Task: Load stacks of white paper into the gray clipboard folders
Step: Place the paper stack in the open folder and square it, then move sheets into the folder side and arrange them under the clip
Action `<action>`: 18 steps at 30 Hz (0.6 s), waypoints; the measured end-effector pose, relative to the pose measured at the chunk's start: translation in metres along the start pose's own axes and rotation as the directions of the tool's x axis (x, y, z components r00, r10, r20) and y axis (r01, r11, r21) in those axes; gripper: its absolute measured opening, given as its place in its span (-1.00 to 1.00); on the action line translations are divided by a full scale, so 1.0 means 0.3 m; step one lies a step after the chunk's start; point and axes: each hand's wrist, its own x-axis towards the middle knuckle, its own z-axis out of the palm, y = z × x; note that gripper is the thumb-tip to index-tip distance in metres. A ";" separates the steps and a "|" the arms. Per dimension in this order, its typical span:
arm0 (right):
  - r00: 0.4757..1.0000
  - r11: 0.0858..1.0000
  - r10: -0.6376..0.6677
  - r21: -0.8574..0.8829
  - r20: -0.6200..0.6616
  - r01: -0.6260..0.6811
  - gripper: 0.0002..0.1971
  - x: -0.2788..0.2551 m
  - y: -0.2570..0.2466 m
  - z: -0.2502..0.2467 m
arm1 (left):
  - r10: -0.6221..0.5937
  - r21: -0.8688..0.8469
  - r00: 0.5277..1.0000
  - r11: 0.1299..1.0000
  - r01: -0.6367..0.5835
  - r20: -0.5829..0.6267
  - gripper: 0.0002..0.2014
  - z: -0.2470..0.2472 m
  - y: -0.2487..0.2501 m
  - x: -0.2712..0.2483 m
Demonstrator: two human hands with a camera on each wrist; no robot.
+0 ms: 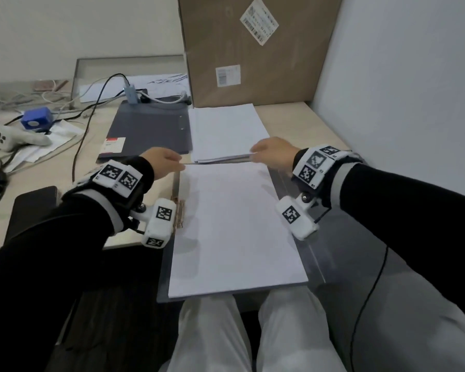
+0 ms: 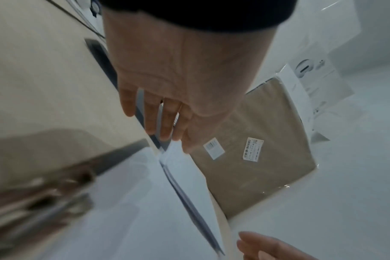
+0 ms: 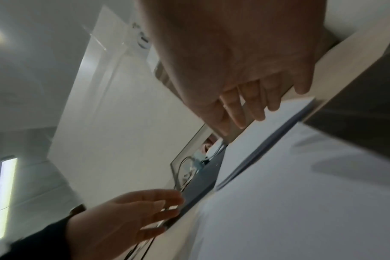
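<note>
An open gray clipboard folder (image 1: pixel 315 255) lies across my lap and the desk edge, with a white paper stack (image 1: pixel 234 226) on it and a metal clip (image 1: pixel 179 214) at its left side. My left hand (image 1: pixel 167 159) reaches the stack's far left corner, its fingers (image 2: pixel 165 126) straight. My right hand (image 1: pixel 269 151) is at the far right corner, fingers (image 3: pixel 256 109) loosely extended. Neither hand grips anything. In the right wrist view my left hand (image 3: pixel 127 211) shows its fingers spread beside the paper (image 3: pixel 301 193). A second paper stack (image 1: pixel 226 130) lies just behind.
A closed gray folder (image 1: pixel 151 127) sits behind on the left, next to the second stack. A tall cardboard box (image 1: pixel 253 49) stands at the back and a white wall closes the right. Cables, a blue device (image 1: pixel 35 118) and a white controller (image 1: pixel 19 138) crowd the left.
</note>
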 end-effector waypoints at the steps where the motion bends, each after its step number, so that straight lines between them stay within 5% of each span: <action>1: 0.997 0.997 0.059 0.056 -0.051 -0.056 -0.58 0.035 0.027 -0.026 | -0.015 -0.064 0.999 0.998 0.013 -0.028 -0.59 0.005 0.024 0.033; 4: 0.973 0.970 0.207 0.151 -0.102 -0.191 -0.55 0.152 0.111 -0.080 | -0.066 -0.132 0.997 0.989 0.062 -0.030 -0.59 0.036 0.093 0.136; 10: 0.958 0.917 0.286 0.296 -0.020 -0.267 -0.31 0.358 0.191 -0.074 | -0.177 -0.077 0.984 0.981 0.175 -0.012 -0.59 0.130 0.158 0.280; 18: 0.955 0.851 0.282 0.438 0.087 -0.291 -0.56 0.481 0.198 -0.013 | -0.223 -0.132 0.975 0.966 0.221 0.005 -0.50 0.149 0.189 0.338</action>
